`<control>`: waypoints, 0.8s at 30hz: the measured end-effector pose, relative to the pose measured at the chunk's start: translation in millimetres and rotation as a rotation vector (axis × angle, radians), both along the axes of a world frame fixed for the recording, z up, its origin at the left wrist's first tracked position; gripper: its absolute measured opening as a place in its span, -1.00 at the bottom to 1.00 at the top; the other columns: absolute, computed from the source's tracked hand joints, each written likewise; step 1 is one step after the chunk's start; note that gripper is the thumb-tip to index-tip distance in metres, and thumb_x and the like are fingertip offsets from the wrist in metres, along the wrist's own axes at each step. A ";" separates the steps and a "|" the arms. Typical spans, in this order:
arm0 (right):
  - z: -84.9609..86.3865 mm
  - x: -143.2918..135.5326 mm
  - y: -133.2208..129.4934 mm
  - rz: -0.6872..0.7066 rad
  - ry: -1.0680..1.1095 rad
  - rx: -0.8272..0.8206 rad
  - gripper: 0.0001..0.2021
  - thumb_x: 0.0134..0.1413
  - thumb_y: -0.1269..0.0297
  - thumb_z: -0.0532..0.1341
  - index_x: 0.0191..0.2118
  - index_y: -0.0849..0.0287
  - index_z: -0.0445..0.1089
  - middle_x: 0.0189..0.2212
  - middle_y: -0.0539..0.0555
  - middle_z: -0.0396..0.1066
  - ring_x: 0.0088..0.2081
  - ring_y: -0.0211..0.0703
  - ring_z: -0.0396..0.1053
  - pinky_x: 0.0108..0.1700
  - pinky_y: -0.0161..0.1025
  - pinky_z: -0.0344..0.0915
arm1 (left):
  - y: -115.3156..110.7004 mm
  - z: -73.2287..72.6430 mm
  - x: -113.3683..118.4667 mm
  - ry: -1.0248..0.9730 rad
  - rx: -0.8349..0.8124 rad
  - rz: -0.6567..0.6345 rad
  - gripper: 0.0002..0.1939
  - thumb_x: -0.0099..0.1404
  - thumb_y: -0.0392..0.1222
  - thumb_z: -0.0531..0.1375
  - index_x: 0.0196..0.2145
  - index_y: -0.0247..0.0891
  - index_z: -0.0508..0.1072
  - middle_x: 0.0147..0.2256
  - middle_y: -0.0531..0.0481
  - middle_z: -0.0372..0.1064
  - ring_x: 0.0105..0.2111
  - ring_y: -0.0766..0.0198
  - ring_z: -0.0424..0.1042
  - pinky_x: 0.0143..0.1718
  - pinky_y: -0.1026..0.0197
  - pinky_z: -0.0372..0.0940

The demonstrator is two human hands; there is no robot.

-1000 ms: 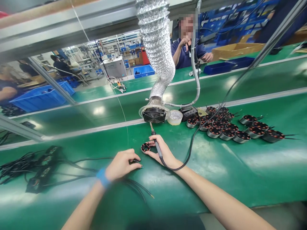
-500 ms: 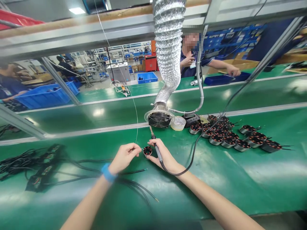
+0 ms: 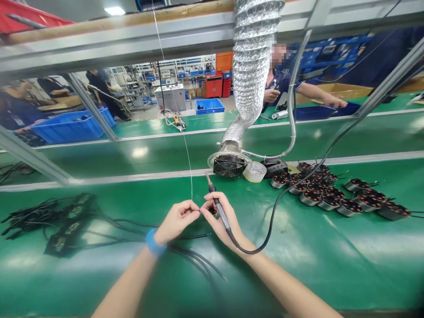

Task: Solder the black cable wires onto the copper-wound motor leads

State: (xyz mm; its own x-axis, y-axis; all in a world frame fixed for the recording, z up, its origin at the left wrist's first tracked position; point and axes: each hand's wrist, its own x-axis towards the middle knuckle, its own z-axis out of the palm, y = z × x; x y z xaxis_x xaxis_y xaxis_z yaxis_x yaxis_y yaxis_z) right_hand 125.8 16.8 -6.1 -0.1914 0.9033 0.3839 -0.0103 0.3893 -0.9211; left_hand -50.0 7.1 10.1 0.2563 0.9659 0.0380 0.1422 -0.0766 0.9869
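My right hand [image 3: 228, 223] is closed around a soldering iron [image 3: 221, 213], whose tip points up and away. Behind its fingers a small round motor [image 3: 213, 212] shows only in part. My left hand [image 3: 175, 221], with a blue band on the wrist, is pinched shut at the lower end of a thin solder wire [image 3: 189, 161] hanging from above. The fingertips of both hands meet or nearly meet beside the motor. What lies right between them is too small to make out.
A fume duct [image 3: 228, 165] with a fan grille hangs ahead, beside a tape roll [image 3: 255, 171]. Several motors [image 3: 327, 202] stand at right. Black cables [image 3: 33, 216] lie at left. The iron's cord [image 3: 273, 216] loops at right. Across the bench a person [image 3: 281, 84] works.
My right thumb and fingers have come together and moved to my left fingertips, now covering most of the motor. The whole view has shifted slightly.
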 end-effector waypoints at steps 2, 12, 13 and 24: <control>-1.0 -3.1 0.4 -0.014 0.022 -0.006 -0.74 0.15 0.33 0.27 -0.07 0.05 0.24 -0.35 -0.03 0.39 -0.32 -0.21 0.43 -0.21 -0.25 0.35 | 0.7 -1.9 -1.1 -0.035 -0.006 0.009 -0.73 0.24 -0.05 0.30 -0.41 -0.33 0.42 -0.45 0.06 0.29 -0.43 0.36 0.23 -0.33 0.30 0.17; -9.1 -14.2 -4.0 -0.088 0.120 -0.034 -0.78 0.13 0.33 0.26 -0.15 0.06 0.21 -0.35 -0.04 0.32 -0.36 -0.23 0.39 -0.25 -0.26 0.36 | -0.4 -12.6 7.8 -0.180 -0.014 0.201 -0.73 0.14 -0.07 0.38 -0.49 -0.34 0.47 -0.50 0.05 0.33 -0.46 0.36 0.23 -0.38 0.30 0.14; -10.3 -15.1 -4.8 -0.099 0.111 -0.018 -0.78 0.13 0.34 0.25 -0.15 0.06 0.21 -0.35 -0.04 0.31 -0.37 -0.24 0.38 -0.25 -0.26 0.37 | -1.1 -11.7 9.2 -0.200 -0.025 0.213 -0.73 0.13 -0.07 0.38 -0.49 -0.33 0.48 -0.50 0.05 0.35 -0.46 0.36 0.25 -0.37 0.30 0.16; -14.7 -22.9 -9.8 -0.205 0.058 0.017 -0.83 0.16 0.38 0.21 -0.17 0.06 0.21 -0.32 -0.03 0.26 -0.36 -0.23 0.36 -0.29 -0.26 0.35 | -2.8 -13.4 17.0 -0.253 -0.058 0.333 -0.79 0.10 -0.11 0.39 -0.48 -0.32 0.53 -0.46 0.01 0.44 -0.41 0.31 0.35 -0.28 0.26 0.27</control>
State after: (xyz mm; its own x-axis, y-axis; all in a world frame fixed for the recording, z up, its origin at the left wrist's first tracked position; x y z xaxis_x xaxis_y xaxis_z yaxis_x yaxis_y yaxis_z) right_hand 102.9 7.0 -20.8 0.0183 0.9143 0.4047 0.0174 0.4044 -0.9144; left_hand -33.1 4.3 -3.3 -0.0803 0.9968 0.0031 -0.0976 -0.0110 0.9952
